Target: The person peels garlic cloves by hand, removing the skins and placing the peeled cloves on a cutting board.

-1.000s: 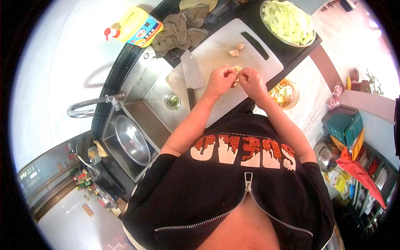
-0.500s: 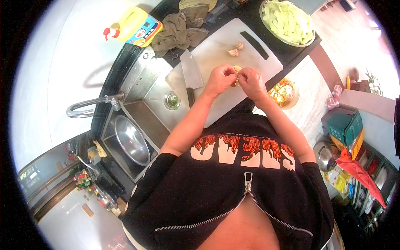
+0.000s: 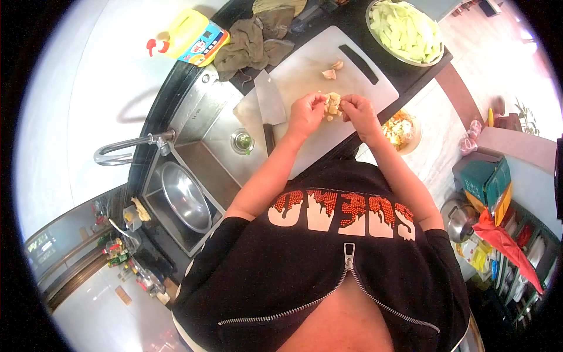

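A small pile of peeled garlic (image 3: 332,105) lies on the white cutting board (image 3: 314,141), between my two hands. My left hand (image 3: 308,116) is at its left side, thumb and fingers pinched. From the right, my right hand (image 3: 359,116) pinches close to the pile's edge. Whatever is between the fingers of either hand is too small to make out. Two unpeeled garlic cloves (image 3: 329,74) rest farther up the board. A cleaver (image 3: 270,100) lies along the board's left side, its dark handle toward me.
A bowl of sliced pale green vegetable (image 3: 404,32) stands at the upper right. Left of the board are a sink (image 3: 205,170) with a metal basin (image 3: 186,198), a faucet (image 3: 132,149) and a small glass (image 3: 241,141). A brown cloth (image 3: 252,44) and yellow jug (image 3: 190,38) sit behind.
My hands were together over the garlic and have drawn a little apart, left and right. The garlic pile between them now shows more fully.
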{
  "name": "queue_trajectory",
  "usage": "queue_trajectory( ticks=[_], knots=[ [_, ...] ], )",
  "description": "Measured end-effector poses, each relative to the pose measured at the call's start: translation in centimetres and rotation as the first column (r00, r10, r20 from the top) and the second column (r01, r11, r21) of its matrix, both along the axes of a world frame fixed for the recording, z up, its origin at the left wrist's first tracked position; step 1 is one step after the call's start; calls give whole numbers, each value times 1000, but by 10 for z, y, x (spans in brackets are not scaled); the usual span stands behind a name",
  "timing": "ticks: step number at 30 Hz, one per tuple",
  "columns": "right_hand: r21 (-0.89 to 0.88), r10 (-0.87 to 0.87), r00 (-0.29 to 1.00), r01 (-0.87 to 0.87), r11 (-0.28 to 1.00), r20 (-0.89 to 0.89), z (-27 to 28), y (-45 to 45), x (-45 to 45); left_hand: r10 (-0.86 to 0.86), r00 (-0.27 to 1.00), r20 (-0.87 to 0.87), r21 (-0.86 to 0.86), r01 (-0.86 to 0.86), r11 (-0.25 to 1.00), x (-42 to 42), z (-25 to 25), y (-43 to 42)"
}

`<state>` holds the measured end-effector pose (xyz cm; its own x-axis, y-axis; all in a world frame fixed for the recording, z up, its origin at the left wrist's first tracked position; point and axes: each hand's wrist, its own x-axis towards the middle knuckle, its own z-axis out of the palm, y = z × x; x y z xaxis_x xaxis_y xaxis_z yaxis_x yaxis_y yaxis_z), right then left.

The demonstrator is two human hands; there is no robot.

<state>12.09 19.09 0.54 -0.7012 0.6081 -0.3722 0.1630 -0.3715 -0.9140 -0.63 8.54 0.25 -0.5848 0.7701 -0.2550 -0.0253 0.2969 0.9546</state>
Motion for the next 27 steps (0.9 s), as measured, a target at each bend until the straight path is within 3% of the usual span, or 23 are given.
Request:
queue_trajectory(
  ticks=[3,9,12,15,18,21,27],
  knots=[
    [-162,-34,997,21,987,-75,0,0,2,13,982,-189,13,-11,1000,3,13,-1],
    [-248,-37,989,1,969,-142,-2,-3,3,-29,999,16,60,28,998,7,35,4],
    [-130,-25,999,19,991,-47,1,-4,1,-118,980,159,50,111,993,6,32,6],
    [-25,-32,999,32,999,1,-2,-5,0,-118,969,218,57,108,993,6,25,6],
    [263,-28,983,-20,965,180,4,-5,1,-110,975,195,-30,118,993,4,26,6],
    [371,-39,965,-63,926,259,15,-6,0,-41,948,316,-29,53,998,8,33,9],
    [564,-111,980,-2,826,166,16,-10,-2,-56,943,327,20,52,998,9,28,11]
  ],
)
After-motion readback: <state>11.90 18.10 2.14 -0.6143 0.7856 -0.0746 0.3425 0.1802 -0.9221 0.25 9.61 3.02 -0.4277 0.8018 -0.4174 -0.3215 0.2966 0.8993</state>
